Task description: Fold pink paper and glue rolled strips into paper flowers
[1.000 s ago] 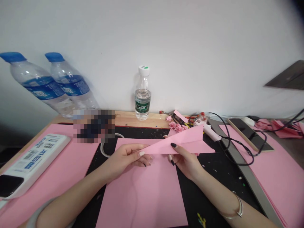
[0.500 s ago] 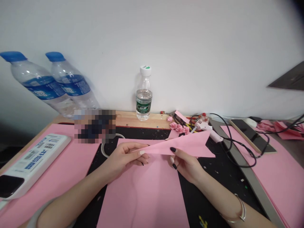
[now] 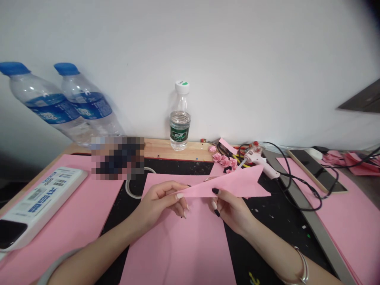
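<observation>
A folded piece of pink paper (image 3: 234, 184) is held above the table, narrow at its left end and wide at its right. My left hand (image 3: 162, 200) pinches the narrow end between thumb and fingers. Closed on the lower middle edge is my right hand (image 3: 233, 208), thumb in front and fingers partly hidden behind the paper. Beneath both hands lies a large flat pink sheet (image 3: 181, 245) on the black mat (image 3: 273, 229). Small folded pink paper flowers (image 3: 224, 160) sit just beyond the held paper.
A white glue gun (image 3: 263, 164) with a black cable lies behind on the right, near a phone (image 3: 317, 170). A water bottle (image 3: 179, 132) stands by the wall. Two blue-capped bottles (image 3: 89, 107) lean at left. A white device (image 3: 44, 202) rests on pink sheets. A tape roll (image 3: 129, 190) is nearby.
The fingers of my left hand have shifted and loosened slightly beneath the narrow end. The held paper has tilted a little; both hands keep their hold.
</observation>
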`<move>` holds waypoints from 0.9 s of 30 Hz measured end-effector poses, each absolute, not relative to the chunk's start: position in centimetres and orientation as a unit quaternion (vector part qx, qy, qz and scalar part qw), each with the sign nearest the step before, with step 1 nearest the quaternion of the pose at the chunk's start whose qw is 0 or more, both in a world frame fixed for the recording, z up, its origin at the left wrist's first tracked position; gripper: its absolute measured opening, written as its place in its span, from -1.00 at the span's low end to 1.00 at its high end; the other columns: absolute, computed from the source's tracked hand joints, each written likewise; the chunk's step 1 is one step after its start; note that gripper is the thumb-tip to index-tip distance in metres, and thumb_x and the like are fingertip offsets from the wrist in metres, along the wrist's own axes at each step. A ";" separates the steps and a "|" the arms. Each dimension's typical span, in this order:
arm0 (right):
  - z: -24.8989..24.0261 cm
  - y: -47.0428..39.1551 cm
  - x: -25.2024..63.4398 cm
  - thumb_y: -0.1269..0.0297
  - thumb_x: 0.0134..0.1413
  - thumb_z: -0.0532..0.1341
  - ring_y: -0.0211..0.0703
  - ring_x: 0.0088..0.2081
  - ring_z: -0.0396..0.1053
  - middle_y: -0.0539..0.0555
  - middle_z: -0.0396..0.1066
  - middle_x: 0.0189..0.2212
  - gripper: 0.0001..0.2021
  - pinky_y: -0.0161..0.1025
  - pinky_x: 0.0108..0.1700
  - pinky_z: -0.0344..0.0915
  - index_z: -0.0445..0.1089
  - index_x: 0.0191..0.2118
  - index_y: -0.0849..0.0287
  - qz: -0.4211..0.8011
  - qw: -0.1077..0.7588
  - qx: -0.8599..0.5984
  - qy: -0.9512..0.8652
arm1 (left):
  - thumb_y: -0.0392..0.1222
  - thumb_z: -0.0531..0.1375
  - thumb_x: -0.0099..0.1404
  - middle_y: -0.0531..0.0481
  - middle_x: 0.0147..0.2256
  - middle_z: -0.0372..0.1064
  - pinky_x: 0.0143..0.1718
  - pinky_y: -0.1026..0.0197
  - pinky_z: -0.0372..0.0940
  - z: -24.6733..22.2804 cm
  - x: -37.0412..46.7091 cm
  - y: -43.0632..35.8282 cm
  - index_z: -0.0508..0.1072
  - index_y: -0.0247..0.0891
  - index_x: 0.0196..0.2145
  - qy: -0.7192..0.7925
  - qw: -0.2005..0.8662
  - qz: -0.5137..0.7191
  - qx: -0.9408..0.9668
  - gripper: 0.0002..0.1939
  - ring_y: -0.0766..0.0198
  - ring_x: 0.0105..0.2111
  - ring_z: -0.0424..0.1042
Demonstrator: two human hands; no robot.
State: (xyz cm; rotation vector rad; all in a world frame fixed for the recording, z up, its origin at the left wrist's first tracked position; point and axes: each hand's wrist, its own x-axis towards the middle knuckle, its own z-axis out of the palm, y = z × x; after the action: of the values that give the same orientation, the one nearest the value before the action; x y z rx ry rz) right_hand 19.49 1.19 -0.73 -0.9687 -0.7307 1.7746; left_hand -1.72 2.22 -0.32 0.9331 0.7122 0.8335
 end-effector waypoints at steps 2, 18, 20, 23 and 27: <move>-0.6 1.1 19.4 0.24 -0.14 0.31 -0.31 -0.62 0.13 -0.06 0.24 -0.72 -0.85 -0.33 -0.55 0.12 0.44 -0.56 0.20 0.729 0.471 -0.401 -0.293 | -0.15 0.25 0.23 -0.04 -0.47 0.50 -0.42 0.26 0.38 -0.4 -1.6 2.2 0.47 -0.33 -0.19 0.334 0.754 0.372 0.425 -0.77 0.27 -0.50 0.49; -0.4 0.6 18.8 0.28 -0.12 0.25 -0.33 -0.67 0.12 -0.07 0.28 -0.70 -0.79 -0.37 -0.63 0.06 0.47 -0.29 0.21 0.722 0.478 -0.383 -0.322 | -0.06 0.21 0.26 -0.09 -0.32 0.54 -0.25 0.17 0.37 -0.1 -1.7 2.0 0.43 -0.15 0.04 0.317 0.797 0.242 0.454 -0.60 0.15 -0.31 0.54; -0.6 0.7 18.9 0.26 -0.09 0.23 -0.30 -0.67 0.17 -0.05 0.30 -0.70 -0.79 -0.38 -0.67 0.08 0.47 -0.28 0.21 0.730 0.482 -0.368 -0.315 | -0.06 0.24 0.23 -0.10 -0.35 0.54 -0.27 0.17 0.38 -0.3 -1.7 2.0 0.44 -0.17 0.03 0.319 0.803 0.254 0.434 -0.58 0.15 -0.34 0.54; -0.9 0.9 18.9 0.27 -0.06 0.23 -0.28 -0.69 0.21 -0.04 0.31 -0.71 -0.85 -0.39 -0.71 0.12 0.46 -0.37 0.22 0.736 0.492 -0.355 -0.301 | -0.07 0.27 0.19 -0.12 -0.37 0.54 -0.29 0.18 0.38 -0.5 -1.7 2.0 0.45 -0.21 0.02 0.332 0.806 0.262 0.415 -0.56 0.16 -0.38 0.54; -0.9 1.0 19.0 0.23 0.03 0.22 -0.27 -0.64 0.29 0.04 0.40 -0.64 -0.81 -0.37 -0.64 0.23 0.43 -0.46 0.24 0.725 0.503 -0.350 -0.315 | -0.11 0.25 0.22 -0.10 -0.41 0.53 -0.33 0.21 0.37 -0.5 -1.8 2.2 0.45 -0.24 0.03 0.352 0.787 0.285 0.420 -0.58 0.18 -0.41 0.53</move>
State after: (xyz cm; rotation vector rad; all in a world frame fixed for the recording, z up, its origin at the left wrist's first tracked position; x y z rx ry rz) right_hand 18.97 0.95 -0.86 -0.8452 -0.7602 1.7520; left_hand -1.77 2.17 -0.48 0.9049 0.7589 0.6141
